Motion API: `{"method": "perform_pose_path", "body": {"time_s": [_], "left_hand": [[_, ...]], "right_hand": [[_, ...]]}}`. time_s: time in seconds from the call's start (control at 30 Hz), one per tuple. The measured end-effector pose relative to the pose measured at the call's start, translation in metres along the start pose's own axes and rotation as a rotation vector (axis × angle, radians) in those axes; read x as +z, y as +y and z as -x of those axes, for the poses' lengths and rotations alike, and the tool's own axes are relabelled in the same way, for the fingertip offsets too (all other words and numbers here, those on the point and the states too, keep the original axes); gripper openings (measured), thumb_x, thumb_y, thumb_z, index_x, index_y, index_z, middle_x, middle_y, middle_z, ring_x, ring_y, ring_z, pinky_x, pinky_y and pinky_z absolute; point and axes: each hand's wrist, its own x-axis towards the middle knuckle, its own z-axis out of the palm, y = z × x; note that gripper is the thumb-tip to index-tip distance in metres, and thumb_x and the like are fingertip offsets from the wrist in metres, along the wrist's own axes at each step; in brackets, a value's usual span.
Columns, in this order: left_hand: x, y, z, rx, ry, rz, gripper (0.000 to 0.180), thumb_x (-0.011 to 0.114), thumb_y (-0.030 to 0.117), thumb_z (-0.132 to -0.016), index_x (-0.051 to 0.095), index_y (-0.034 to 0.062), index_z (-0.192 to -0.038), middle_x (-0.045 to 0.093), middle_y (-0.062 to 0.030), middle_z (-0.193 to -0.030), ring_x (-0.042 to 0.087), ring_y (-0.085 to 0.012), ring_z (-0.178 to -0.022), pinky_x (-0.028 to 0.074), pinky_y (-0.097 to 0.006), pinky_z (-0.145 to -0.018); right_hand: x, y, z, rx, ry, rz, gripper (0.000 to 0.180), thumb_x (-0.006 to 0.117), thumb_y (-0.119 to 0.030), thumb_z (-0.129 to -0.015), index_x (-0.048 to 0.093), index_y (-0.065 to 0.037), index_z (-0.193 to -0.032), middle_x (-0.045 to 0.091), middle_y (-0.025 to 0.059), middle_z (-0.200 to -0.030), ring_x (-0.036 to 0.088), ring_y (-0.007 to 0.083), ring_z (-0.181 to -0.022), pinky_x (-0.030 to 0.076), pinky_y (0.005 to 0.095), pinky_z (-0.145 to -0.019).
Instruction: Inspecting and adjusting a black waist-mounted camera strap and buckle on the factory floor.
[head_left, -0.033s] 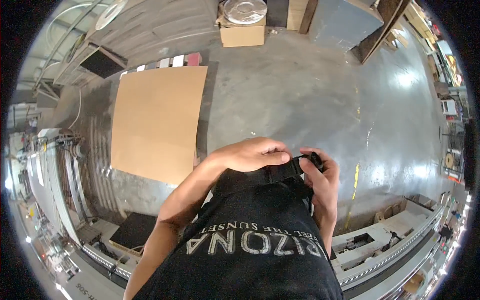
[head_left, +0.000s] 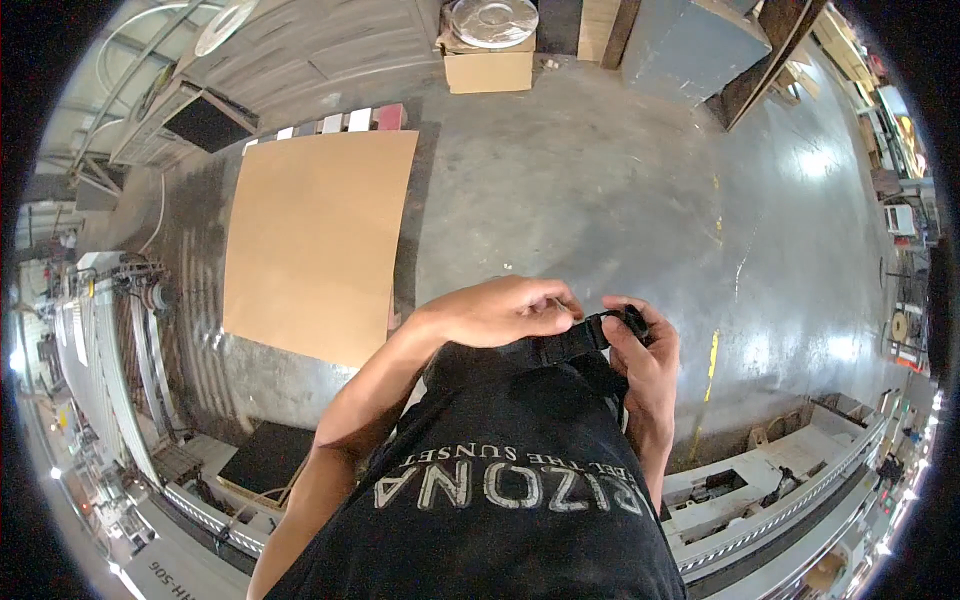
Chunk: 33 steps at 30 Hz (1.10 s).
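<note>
A black webbing strap with a plastic buckle (head_left: 572, 344) lies across my waist, in front of my dark shirt (head_left: 500, 430). My right hand (head_left: 648, 362) grips the right end of this strap, thumb on top and fingers bent around a black loop. From the left, my left hand (head_left: 505, 310) reaches over the strap with its fingers curled in and the thumb close to the index finger. Its fingertips are right beside the buckle. Whatever they pinch is too small to make out.
A large brown board (head_left: 320, 240) lies low at the left on several supports. Beyond it, a cardboard box (head_left: 488, 72) carries a round silvery disc (head_left: 494, 20). Grey concrete floor (head_left: 560, 180) stretches ahead, with machine frames (head_left: 770, 470) behind on the right.
My left thumb and fingertips have shifted slightly at the buckle. My right hand keeps its grip on the strap, and the view has moved a little.
</note>
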Motion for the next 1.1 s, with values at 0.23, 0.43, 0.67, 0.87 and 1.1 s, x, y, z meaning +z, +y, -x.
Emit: {"method": "perform_pose_path", "body": {"time_s": [0.23,0.43,0.67,0.87,1.1], "left_hand": [[0.05,0.016,0.032,0.032,0.348,-0.44,0.055,0.081,0.037,-0.079,0.058,0.0078,-0.12,0.069,-0.0123,-0.093,0.069,-0.028,-0.087,0.054,-0.039,-0.079],[0.076,0.013,0.029,0.032,0.518,-0.383,0.045,0.077,0.03,-0.083,0.061,0.0046,-0.116,0.068,-0.0146,-0.108,0.067,-0.0334,-0.097,0.053,-0.042,-0.087],[0.072,0.016,0.032,-0.029,0.437,-0.519,0.044,0.074,0.03,-0.085,0.059,0.004,-0.116,0.068,-0.0154,-0.111,0.066,-0.0358,-0.101,0.052,-0.043,-0.085],[0.06,0.02,0.037,-0.022,0.38,-0.163,0.043,0.078,0.022,-0.083,0.06,0.0039,-0.118,0.069,-0.0174,-0.105,0.068,-0.0352,-0.098,0.053,-0.041,-0.083],[0.056,0.024,0.034,0.002,0.355,-0.242,0.046,0.079,0.026,-0.083,0.059,0.0046,-0.119,0.069,-0.0167,-0.103,0.068,-0.0356,-0.097,0.053,-0.041,-0.082]], "right_hand": [[-0.013,0.009,-0.005,0.082,0.015,-0.064,0.015,0.063,0.001,-0.09,0.067,-0.001,-0.104,0.055,-0.0054,-0.074,0.039,0.0011,-0.054,0.026,0.0199,-0.047],[-0.023,0.018,-0.009,-0.343,0.039,0.46,0.021,0.063,0.003,-0.086,0.067,-0.002,-0.106,0.066,0.0074,-0.093,0.06,0.0199,-0.082,0.045,0.0292,-0.073],[-0.014,-0.002,0.006,-0.545,-0.423,0.613,0.043,0.078,-0.003,-0.075,0.067,-0.007,-0.116,0.067,0.0121,-0.121,0.066,0.0301,-0.111,0.053,0.0371,-0.094],[-0.02,-0.003,0.009,-0.443,-0.395,0.658,0.046,0.082,-0.011,-0.075,0.068,-0.01,-0.119,0.068,0.0124,-0.113,0.067,0.0324,-0.102,0.054,0.0383,-0.087],[-0.022,0.002,0.004,-0.356,-0.339,0.591,0.032,0.082,-0.014,-0.076,0.071,-0.007,-0.106,0.069,0.0125,-0.102,0.067,0.0327,-0.094,0.053,0.0379,-0.081]]}}
